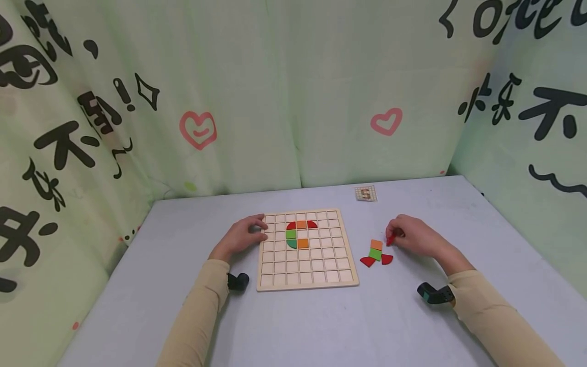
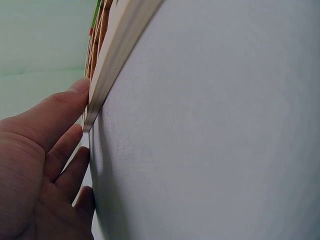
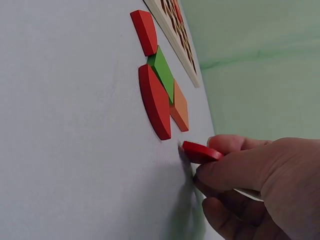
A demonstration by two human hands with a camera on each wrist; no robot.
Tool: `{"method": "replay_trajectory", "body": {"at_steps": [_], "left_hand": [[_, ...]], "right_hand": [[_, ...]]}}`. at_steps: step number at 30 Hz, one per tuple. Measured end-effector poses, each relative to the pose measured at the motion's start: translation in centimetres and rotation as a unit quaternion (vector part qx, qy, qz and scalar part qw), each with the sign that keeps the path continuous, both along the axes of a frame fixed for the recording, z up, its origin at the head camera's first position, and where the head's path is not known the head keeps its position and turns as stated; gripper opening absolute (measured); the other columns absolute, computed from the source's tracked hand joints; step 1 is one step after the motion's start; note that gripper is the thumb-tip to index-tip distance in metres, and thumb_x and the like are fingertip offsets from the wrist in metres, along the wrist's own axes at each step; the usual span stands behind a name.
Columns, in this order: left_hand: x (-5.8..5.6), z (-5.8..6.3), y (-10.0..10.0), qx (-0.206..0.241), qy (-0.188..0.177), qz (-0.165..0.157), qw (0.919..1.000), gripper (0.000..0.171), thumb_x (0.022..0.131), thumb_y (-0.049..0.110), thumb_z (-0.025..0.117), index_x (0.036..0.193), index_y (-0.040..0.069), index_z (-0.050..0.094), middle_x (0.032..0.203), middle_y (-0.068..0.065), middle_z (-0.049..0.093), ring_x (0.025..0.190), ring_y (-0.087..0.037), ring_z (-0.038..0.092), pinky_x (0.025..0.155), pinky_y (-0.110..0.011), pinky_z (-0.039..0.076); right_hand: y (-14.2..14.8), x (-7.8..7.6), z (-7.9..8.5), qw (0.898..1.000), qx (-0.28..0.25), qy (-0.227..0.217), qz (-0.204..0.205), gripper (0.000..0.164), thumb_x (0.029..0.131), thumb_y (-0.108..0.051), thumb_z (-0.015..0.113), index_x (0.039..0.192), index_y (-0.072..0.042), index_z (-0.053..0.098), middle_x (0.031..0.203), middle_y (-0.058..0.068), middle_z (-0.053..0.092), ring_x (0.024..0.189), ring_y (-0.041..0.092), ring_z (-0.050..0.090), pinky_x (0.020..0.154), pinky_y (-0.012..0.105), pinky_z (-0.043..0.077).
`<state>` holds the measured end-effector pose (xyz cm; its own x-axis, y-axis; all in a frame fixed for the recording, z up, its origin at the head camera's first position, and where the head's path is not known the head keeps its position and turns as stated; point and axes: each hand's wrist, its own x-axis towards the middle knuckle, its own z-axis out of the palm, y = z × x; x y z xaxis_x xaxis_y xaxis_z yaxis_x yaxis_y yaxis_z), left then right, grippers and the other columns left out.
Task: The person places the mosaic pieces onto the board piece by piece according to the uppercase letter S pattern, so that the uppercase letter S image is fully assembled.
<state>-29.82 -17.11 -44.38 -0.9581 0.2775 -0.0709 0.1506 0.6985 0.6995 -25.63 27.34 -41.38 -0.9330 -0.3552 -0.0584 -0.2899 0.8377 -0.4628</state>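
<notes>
My right hand (image 1: pixel 415 235) pinches a red block (image 3: pixel 201 152) between thumb and fingers, just off the table in the right wrist view. Beside it on the table lie a green square block (image 1: pixel 375 254), an orange square block (image 1: pixel 376 244) and two red quarter-round blocks, one nearer the hand (image 1: pixel 387 259) and one farther left (image 1: pixel 367 261). At the left edge of a wooden grid board (image 1: pixel 279 281), my left hand (image 1: pixel 240 235) rests with its thumb and fingertips touching the frame, fingers fairly straight. Several red, orange and green blocks, such as a green square (image 1: pixel 291 234), sit in the board's cells.
A small printed card (image 1: pixel 366 193) lies behind the board, near the table's back edge. The white table (image 1: pixel 312 326) stands against a pale green curtain (image 1: pixel 284 102) with black writing and pink hearts. Each wrist carries a small black camera.
</notes>
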Motion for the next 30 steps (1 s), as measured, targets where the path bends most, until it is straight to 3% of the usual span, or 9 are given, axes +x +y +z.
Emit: {"method": "replay_trajectory", "body": {"at_steps": [6,13,17,30], "left_hand": [[-0.16,-0.11,-0.01,-0.001,0.002,-0.002,1.0000,0.027,0.092,0.019,0.072,0.116,0.009,0.070,0.158,-0.007,0.044,0.151,-0.032,0.030,0.125,-0.050,0.025],[-0.14,-0.21,-0.06,-0.005,0.000,-0.003,1.0000,0.027,0.092,0.019,0.072,0.118,0.008,0.069,0.159,-0.008,0.043,0.152,-0.032,0.030,0.125,-0.050,0.025],[-0.09,-0.20,-0.12,-0.004,0.002,-0.004,1.0000,0.027,0.092,0.018,0.072,0.117,0.008,0.069,0.158,-0.009,0.043,0.151,-0.033,0.030,0.125,-0.050,0.025],[0.02,-0.17,-0.05,-0.003,0.000,-0.001,1.0000,0.027,0.092,0.018,0.072,0.116,0.008,0.069,0.158,-0.008,0.044,0.151,-0.033,0.030,0.125,-0.049,0.025]], "right_hand": [[0.38,0.02,0.02,1.000,0.014,-0.006,-0.003,0.025,0.089,0.007,0.059,0.112,0.002,0.067,0.105,0.015,0.065,0.098,0.030,0.060,0.090,0.052,0.057],[0.72,0.16,0.54,0.997,0.036,-0.070,-0.004,0.046,0.083,-0.009,0.075,0.124,0.006,0.060,0.111,0.018,0.060,0.095,0.027,0.054,0.079,0.036,0.057],[0.61,0.11,0.39,0.997,0.034,-0.071,-0.007,0.043,0.083,-0.017,0.080,0.117,0.003,0.063,0.105,0.014,0.061,0.092,0.024,0.054,0.076,0.032,0.056],[-0.02,0.29,0.13,0.999,0.027,-0.042,-0.005,0.032,0.085,-0.012,0.077,0.111,0.002,0.066,0.098,0.011,0.063,0.087,0.023,0.055,0.075,0.034,0.056]]}}
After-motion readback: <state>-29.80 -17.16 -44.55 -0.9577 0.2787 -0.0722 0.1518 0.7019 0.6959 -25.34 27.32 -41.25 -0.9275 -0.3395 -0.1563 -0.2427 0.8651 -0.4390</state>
